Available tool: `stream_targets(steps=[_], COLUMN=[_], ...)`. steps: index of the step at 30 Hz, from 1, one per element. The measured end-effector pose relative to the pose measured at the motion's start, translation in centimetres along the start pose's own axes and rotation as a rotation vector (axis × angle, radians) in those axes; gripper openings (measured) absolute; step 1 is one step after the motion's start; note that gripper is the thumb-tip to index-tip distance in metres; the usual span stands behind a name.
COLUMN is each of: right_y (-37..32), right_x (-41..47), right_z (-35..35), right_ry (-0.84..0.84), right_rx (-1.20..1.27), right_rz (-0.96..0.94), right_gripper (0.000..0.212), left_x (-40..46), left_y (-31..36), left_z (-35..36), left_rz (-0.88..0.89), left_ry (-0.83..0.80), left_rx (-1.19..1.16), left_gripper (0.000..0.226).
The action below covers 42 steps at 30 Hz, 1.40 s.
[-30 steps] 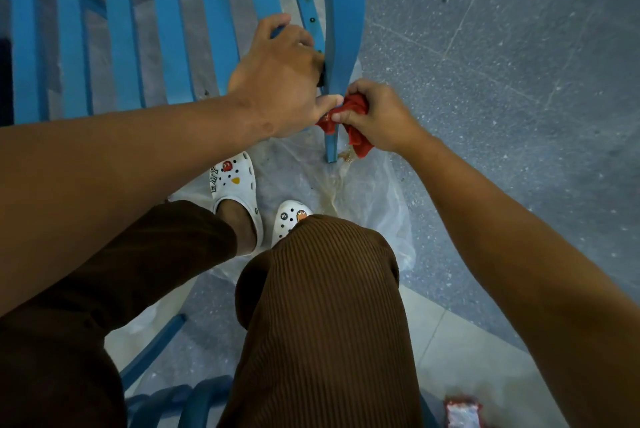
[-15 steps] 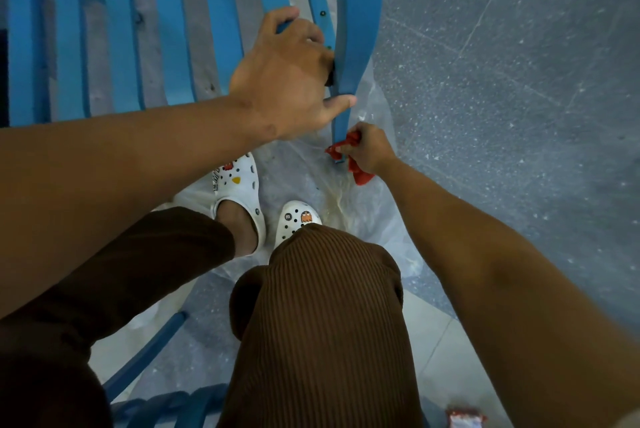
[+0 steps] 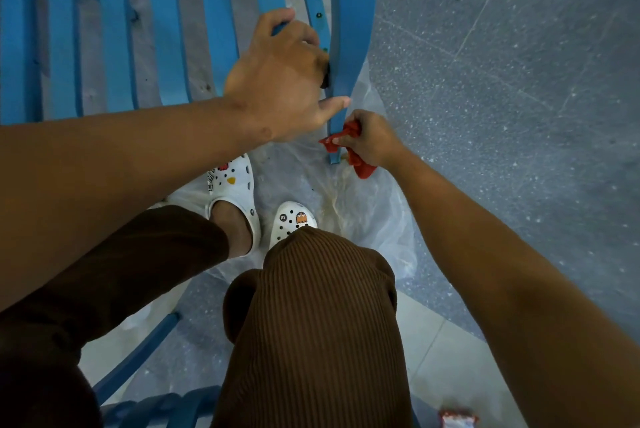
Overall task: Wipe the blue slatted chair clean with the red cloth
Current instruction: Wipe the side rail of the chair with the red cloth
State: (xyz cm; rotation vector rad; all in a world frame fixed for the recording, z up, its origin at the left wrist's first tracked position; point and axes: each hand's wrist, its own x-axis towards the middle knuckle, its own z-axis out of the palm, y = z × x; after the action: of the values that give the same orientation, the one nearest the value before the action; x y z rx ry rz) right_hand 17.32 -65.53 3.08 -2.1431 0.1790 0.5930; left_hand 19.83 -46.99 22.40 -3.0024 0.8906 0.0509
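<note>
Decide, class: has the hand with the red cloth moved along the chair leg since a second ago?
Yes. The right hand slid the red cloth down the chair leg, toward its foot.

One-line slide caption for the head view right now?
Left hand grips the blue slatted chair while right hand rubs red cloth near its leg's foot.

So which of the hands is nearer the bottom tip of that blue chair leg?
Right. The right hand holds the red cloth against the chair leg near its tip; the left hand grips the chair higher up.
</note>
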Motion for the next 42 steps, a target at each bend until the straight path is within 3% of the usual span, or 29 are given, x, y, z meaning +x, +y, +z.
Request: stream_targets(steps=[4,11,23,34,37,42], right_y=[1.8,2.6,-0.2,1.7,2.0,0.7], right_x=[1.2,1.0,-0.4,1.1,1.3,0.3], right_z=[2.6,5.3,1.8,5.6,6.2,4.1], right_ry=[-0.076,-0.001,0.024,-0.039,-0.021,-0.045], right_rx=[0.0,0.044,-0.168,-0.144,-0.168,-0.118], right_rz=[0.132,0.35,0.093,0.348,0.347,0.315], right_gripper=[0.026,0.019,0.016,0.016,0.022,0.012], left_x=[0.4,0.4,0.4,0.6,0.6,0.7], left_y=[-0.2,-0.4,-0.1,-0.4,-0.6,-0.5], left_z=[0.7,0.9,0.1,0.6,0.7,0.7], left_rz=[0.018,0.032,0.02,0.074,0.075,0.077], left_ry=[-0.006,0.074,-0.044,-0.066,-0.072,-0.087], left_rx=[0.01,-0.027,-0.044,-0.003,0.012,0.04], left_gripper=[0.06,0.052,0.052,0.054,0.056,0.058])
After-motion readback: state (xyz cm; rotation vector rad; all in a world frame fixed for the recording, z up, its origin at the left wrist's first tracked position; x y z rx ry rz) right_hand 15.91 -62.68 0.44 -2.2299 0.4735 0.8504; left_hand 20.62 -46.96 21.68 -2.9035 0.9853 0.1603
